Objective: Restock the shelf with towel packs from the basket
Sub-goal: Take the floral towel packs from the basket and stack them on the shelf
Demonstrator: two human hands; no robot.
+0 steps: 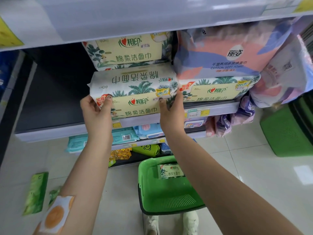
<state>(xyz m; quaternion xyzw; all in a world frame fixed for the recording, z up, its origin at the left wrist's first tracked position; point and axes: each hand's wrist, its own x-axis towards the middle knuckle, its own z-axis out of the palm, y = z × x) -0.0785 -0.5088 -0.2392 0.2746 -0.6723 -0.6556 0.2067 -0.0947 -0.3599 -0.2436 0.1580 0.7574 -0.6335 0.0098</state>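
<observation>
Shelf (67, 131) edge: towel pack (133, 92) between left hand (96, 112), right hand (171, 114).

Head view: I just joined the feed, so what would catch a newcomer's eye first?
Both hands, left and right, grip a palm-print towel pack at the shelf edge, beside a matching pack. Below on the floor, a green basket holds one more pack.

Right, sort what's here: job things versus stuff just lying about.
Job: cream leaf-print towel pack in both hands' grip, left hand, right hand; grey shelf; green plastic basket; spare pack inside.
Lying about: green packets on floor; pink-blue towel bag.
</observation>
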